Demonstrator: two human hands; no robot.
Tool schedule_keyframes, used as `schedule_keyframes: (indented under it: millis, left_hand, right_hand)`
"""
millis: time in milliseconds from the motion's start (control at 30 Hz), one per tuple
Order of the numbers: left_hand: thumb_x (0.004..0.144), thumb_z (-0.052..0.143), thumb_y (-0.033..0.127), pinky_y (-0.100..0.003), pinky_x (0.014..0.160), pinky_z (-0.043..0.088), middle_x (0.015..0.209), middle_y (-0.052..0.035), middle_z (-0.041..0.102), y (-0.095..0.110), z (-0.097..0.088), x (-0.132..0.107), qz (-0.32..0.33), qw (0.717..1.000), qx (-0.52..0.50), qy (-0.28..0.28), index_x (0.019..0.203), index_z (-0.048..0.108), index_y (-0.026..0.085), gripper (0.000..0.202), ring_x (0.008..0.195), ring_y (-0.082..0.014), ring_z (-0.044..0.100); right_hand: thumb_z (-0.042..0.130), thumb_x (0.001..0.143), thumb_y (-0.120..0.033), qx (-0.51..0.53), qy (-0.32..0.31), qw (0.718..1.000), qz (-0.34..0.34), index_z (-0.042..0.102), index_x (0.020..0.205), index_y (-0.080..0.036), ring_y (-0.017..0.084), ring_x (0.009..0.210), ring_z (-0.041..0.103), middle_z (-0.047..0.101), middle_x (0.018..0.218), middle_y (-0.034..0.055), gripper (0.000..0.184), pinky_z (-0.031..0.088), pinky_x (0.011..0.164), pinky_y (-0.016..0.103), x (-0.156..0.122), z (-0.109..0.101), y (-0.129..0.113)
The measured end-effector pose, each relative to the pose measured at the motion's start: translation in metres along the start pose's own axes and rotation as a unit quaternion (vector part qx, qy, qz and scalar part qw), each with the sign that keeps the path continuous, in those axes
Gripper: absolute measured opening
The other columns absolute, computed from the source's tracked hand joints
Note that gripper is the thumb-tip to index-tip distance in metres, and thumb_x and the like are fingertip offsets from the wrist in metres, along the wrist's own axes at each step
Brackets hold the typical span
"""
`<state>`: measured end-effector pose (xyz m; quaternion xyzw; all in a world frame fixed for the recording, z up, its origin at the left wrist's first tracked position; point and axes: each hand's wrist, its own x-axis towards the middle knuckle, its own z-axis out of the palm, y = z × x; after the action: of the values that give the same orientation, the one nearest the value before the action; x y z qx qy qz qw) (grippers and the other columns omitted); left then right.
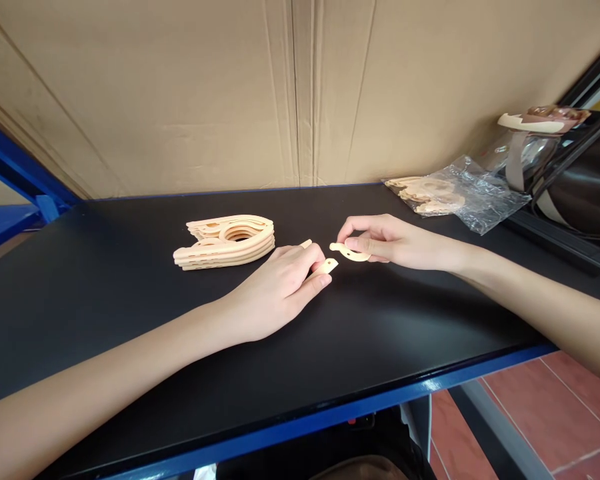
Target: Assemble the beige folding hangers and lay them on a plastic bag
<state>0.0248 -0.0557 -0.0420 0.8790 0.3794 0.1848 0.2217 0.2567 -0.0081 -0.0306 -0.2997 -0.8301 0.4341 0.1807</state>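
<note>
My left hand (280,283) is closed around a beige plastic hanger piece (327,267). Two ends of it poke out past the fingers, and the rest is hidden in the grip. A curved beige hanger hook (351,253) is pinched between the thumb and fingers of my right hand (393,241). A small gap separates the hook from the piece on the left, and both are held just over the black tabletop (380,313). Beyond my left hand lies a neat stack of beige folding hangers (225,252).
At the back right, a clear plastic bag (480,193) contains more beige pieces. Behind it are a clear container with a brown and cream top (545,120) and a dark brown bag (587,177). Cardboard (205,93) walls the back; a blue metal edge (330,417) runs along the front.
</note>
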Motion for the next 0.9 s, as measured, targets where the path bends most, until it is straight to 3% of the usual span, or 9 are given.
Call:
schedule_keyframes:
  millis: [100,233,367,467,600,733,900]
  left_hand:
    - [0.101,0.036,0.034,-0.033,0.080,0.037,0.079,0.0029,0.048,-0.001,0.001,0.000,0.018,1.000,-0.006,0.004,0.081,0.037,0.022,0.024,0.078,-0.0168,0.050]
    - [0.101,0.037,0.029,-0.033,0.082,0.037,0.080,0.0029,0.050,-0.002,0.002,-0.001,0.049,0.999,0.013,0.007,0.083,0.038,0.022,0.019,0.075,-0.0162,0.050]
    - [0.101,0.037,0.029,-0.032,0.078,0.037,0.079,0.0030,0.050,-0.002,0.002,-0.002,0.047,0.999,0.023,0.007,0.083,0.037,0.022,0.020,0.071,-0.0157,0.048]
    - [0.101,0.037,0.030,-0.032,0.076,0.037,0.078,0.0029,0.048,0.000,0.001,-0.001,0.039,0.999,0.022,0.010,0.080,0.037,0.022,0.022,0.071,-0.0156,0.048]
    - [0.100,0.038,0.032,-0.031,0.074,0.037,0.078,0.0031,0.048,0.001,0.000,-0.001,0.020,1.000,0.016,0.013,0.082,0.040,0.022,0.021,0.071,-0.0153,0.047]
    - [0.100,0.038,0.034,-0.030,0.073,0.037,0.079,0.0030,0.048,0.001,0.000,-0.002,0.008,1.000,0.009,0.019,0.082,0.041,0.022,0.023,0.072,-0.0151,0.048]
    - [0.100,0.037,0.034,-0.031,0.074,0.036,0.081,0.0024,0.050,0.000,0.000,-0.002,0.014,1.000,0.006,0.019,0.082,0.042,0.021,0.023,0.073,-0.0155,0.048]
  right_hand:
    - [0.050,0.094,-0.046,0.030,-0.051,0.997,0.046,0.060,0.091,-0.018,0.007,0.058,0.037,0.046,0.070,-0.0043,0.030,0.028,0.049,0.022,0.001,0.000,-0.002]
    - [0.054,0.091,-0.047,-0.022,-0.084,0.994,0.068,0.066,0.088,-0.018,0.008,0.060,0.041,0.051,0.071,-0.0037,0.032,0.029,0.054,0.024,-0.001,0.002,-0.007]
    - [0.041,0.097,-0.044,-0.132,-0.041,0.990,0.027,0.066,0.082,-0.018,0.012,0.069,0.051,0.060,0.076,-0.0006,0.039,0.036,0.066,0.027,-0.002,0.008,-0.006]
    - [0.032,0.101,-0.041,-0.160,-0.005,0.987,-0.009,0.064,0.082,-0.018,0.013,0.071,0.054,0.062,0.078,0.0006,0.044,0.039,0.071,0.028,-0.003,0.013,-0.004]
    - [0.030,0.102,-0.041,-0.154,0.055,0.987,-0.004,0.056,0.092,-0.020,0.011,0.057,0.046,0.051,0.063,-0.0042,0.035,0.037,0.060,0.026,-0.004,0.018,-0.005]
    - [0.033,0.102,-0.039,-0.146,0.039,0.988,-0.046,0.048,0.081,-0.020,0.010,0.056,0.045,0.051,0.063,-0.0045,0.032,0.036,0.059,0.024,-0.004,0.019,-0.006]
    - [0.034,0.102,-0.038,-0.171,0.010,0.982,-0.079,0.055,0.085,-0.019,0.009,0.056,0.047,0.052,0.064,-0.0035,0.033,0.035,0.057,0.023,-0.002,0.018,-0.004]
